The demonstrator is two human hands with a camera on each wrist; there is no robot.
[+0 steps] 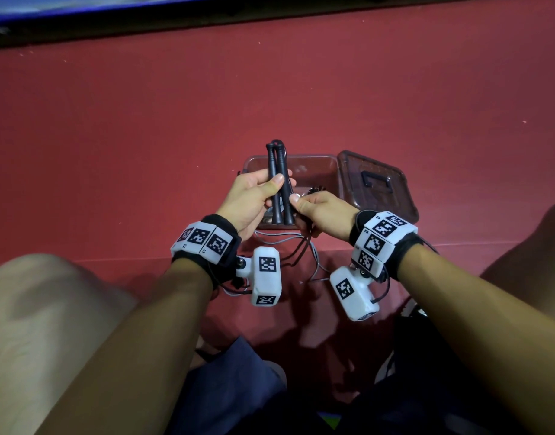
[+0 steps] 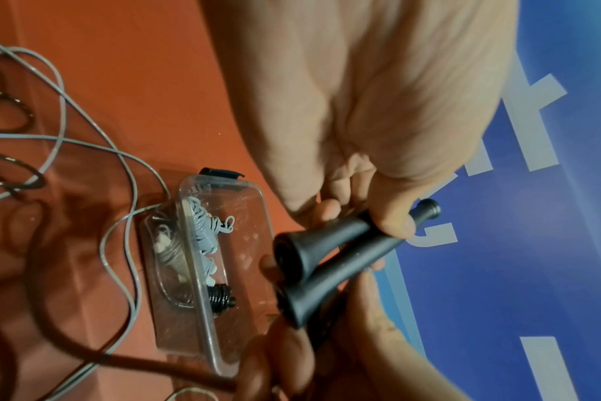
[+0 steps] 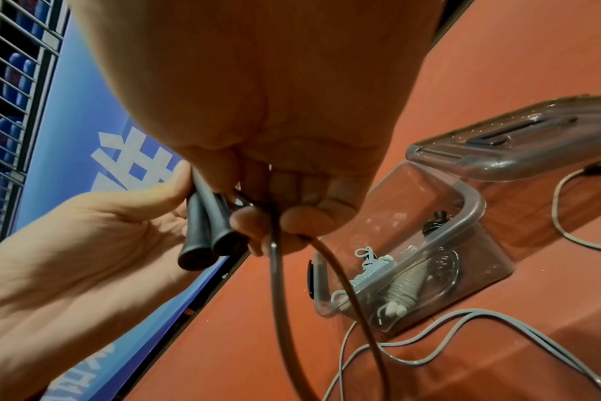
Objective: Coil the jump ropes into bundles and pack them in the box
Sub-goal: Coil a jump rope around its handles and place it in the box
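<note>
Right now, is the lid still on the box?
No, the lid lies off to the side on the red floor, and the clear box is open with bundled ropes inside.

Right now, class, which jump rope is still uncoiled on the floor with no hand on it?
The grey rope; the black rope is in both hands.

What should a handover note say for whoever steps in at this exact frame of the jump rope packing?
Left hand: grips the two black handles side by side, above the box.
Right hand: pinches the black rope just below the handles; the rest hangs uncoiled.
Clear box: open on the red floor, lid lying beside it.
Done: a grey coiled bundle and a black one lie inside.
Left: wind the black rope, pack it, then coil the loose grey rope lying by the box.
</note>
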